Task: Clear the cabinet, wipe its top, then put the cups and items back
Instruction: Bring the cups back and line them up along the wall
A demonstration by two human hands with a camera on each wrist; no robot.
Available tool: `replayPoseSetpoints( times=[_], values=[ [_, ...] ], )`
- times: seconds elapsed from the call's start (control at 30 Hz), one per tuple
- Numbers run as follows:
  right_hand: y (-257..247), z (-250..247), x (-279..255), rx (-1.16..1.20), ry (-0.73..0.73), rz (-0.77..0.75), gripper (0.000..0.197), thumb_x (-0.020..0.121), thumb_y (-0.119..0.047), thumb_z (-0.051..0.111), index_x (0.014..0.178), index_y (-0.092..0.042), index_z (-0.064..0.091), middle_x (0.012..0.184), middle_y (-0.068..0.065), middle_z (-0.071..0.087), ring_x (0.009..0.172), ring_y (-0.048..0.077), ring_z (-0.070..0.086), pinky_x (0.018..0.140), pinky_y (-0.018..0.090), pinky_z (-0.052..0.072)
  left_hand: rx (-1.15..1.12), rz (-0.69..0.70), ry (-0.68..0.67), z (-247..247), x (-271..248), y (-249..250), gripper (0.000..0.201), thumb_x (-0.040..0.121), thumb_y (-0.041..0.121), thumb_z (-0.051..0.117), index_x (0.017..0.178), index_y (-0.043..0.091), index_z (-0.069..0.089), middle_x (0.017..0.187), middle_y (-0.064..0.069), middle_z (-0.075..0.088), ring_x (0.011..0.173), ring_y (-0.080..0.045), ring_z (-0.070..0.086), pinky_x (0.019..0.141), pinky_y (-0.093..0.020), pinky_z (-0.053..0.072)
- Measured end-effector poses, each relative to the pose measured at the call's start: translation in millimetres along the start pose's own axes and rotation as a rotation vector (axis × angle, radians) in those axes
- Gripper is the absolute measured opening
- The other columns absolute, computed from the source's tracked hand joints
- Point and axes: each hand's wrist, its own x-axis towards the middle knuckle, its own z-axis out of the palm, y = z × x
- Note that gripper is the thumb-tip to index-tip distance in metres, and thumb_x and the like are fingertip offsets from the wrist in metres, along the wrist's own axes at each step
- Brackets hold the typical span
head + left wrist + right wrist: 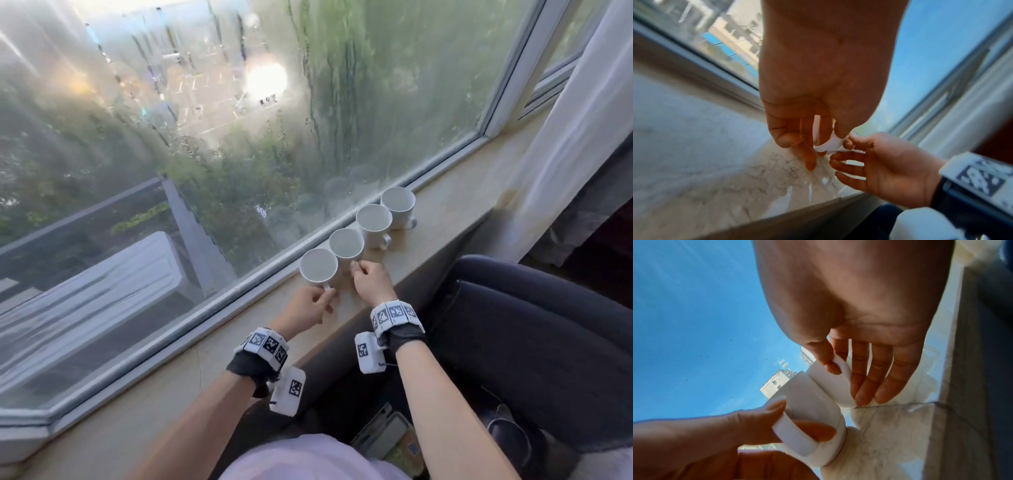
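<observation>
Left hand [310, 306] pinching the handle of the nearest cup [318, 268], thumb and forefinger curled round the loop, as seen from the right wrist view. Right hand [371, 282] pinching the handle of the 2nd cup [346, 244], thumb on the outer face, remaining fingers [869, 378] held straight down with tips reaching the stone.

4 white cups in 1 row on the windowsill [445, 219], close against the window frame [260, 274]. Nearest cup and 2nd cup touching at the rims; 3rd cup [374, 221] just beside the 2nd; 4th cup [398, 202] just beside the 3rd. All 4 upright, mouths up, interiors showing bare white with no contents visible. Handles of the 3rd and 4th pointing toward the room, away from the glass.

Both held cups standing on the sill, directly ahead of each hand, between fingers and frame. Marbled beige stone visible under the hands in both wrist views. Hands close together, near but not touching in the head view.

Fogged window glass [239, 120] behind the row, faint reflections of the cups in it. White curtain [561, 137] hanging at the far right end of the sill. Tracking bands with black-and-white markers on both wrists. Dark trousers [531, 325] below the sill edge.
</observation>
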Motion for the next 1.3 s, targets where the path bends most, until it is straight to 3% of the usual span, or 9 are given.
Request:
replayPoseSetpoints(
  times=[0.17,0.33,0.63,0.83,1.0,1.1,1.23,1.3],
  values=[
    [3.6,5.7,-11.9,0.024,0.020,0.031,0.044,0.103,-0.029,0.051,0.063,-0.011,0.053,0.070,0.010,0.060,0.075,0.029,0.052,0.072,0.037,0.043,-0.262,-0.119,-0.032,-2.8,-13.8,-12.4,0.036,0.108,0.035,0.051,0.110,0.006,0.072,0.097,-0.011,0.076,0.060,-0.010,0.058,0.050,-0.020,0.039],
    [8.5,13.1,-27.8,0.033,0.062,0.035,0.047,0.102,-0.028,0.051,0.058,-0.013,0.048,0.073,0.013,0.063,0.080,0.034,0.057,0.078,0.041,0.046,-0.368,-0.108,-0.006,-4.6,-28.1,-19.7,0.035,0.108,0.033,0.050,0.100,0.006,0.070,0.087,-0.004,0.069,0.058,-0.009,0.055,0.052,-0.021,0.038],
    [9.2,25.2,-45.2,0.084,0.157,0.098,0.043,0.101,-0.029,0.051,0.065,-0.006,0.057,0.080,0.017,0.068,0.085,0.037,0.061,0.081,0.041,0.049,-0.436,-0.080,-0.019,-11.5,-31.9,-34.4,0.036,0.108,0.035,0.050,0.092,0.009,0.069,0.083,-0.004,0.066,0.059,-0.009,0.054,0.052,-0.020,0.039],
    [5.0,34.7,-51.8,0.119,0.230,0.159,0.044,0.093,-0.037,0.050,0.059,-0.009,0.048,0.069,0.018,0.063,0.079,0.041,0.066,0.080,0.046,0.054,-0.455,-0.093,-0.051,-14.7,-31.4,-31.3,0.042,0.104,0.044,0.054,0.083,0.012,0.072,0.075,0.002,0.066,0.061,-0.010,0.054,0.055,-0.022,0.040],
    [4.0,42.9,-67.8,0.145,0.300,0.156,0.045,0.097,-0.039,0.051,0.065,-0.007,0.054,0.070,0.014,0.064,0.079,0.038,0.063,0.079,0.047,0.053,-0.503,-0.104,-0.043,-12.3,-26.8,-38.2,0.041,0.103,0.045,0.056,0.085,0.012,0.073,0.076,0.001,0.066,0.061,-0.008,0.055,0.057,-0.021,0.042],
    [12.7,47.6,-84.8,0.198,0.327,0.121,0.049,0.094,-0.050,0.048,0.070,-0.007,0.055,0.068,0.012,0.063,0.076,0.037,0.061,0.077,0.054,0.055,-0.597,-0.106,-0.029,-10.2,-29.3,-37.4,0.038,0.104,0.042,0.057,0.086,0.012,0.072,0.073,0.002,0.062,0.059,-0.006,0.050,0.056,-0.020,0.039],
    [21.0,36.7,-105.5,0.218,0.328,0.109,0.042,0.102,-0.040,0.052,0.072,-0.012,0.062,0.068,0.005,0.069,0.069,0.020,0.068,0.078,0.051,0.058,-0.715,-0.115,-0.034,-0.1,-37.8,-30.6,0.037,0.103,0.040,0.059,0.085,0.009,0.069,0.073,0.002,0.058,0.055,-0.004,0.044,0.054,-0.016,0.035],
    [25.1,25.0,-113.5,0.216,0.319,0.094,0.043,0.102,-0.041,0.052,0.071,-0.014,0.065,0.065,0.001,0.069,0.067,0.021,0.069,0.079,0.052,0.058,-0.717,-0.084,-0.037,7.7,-46.2,-21.6,0.037,0.103,0.041,0.058,0.083,0.011,0.067,0.075,0.001,0.057,0.056,-0.003,0.042,0.052,-0.015,0.035]
  ],
)
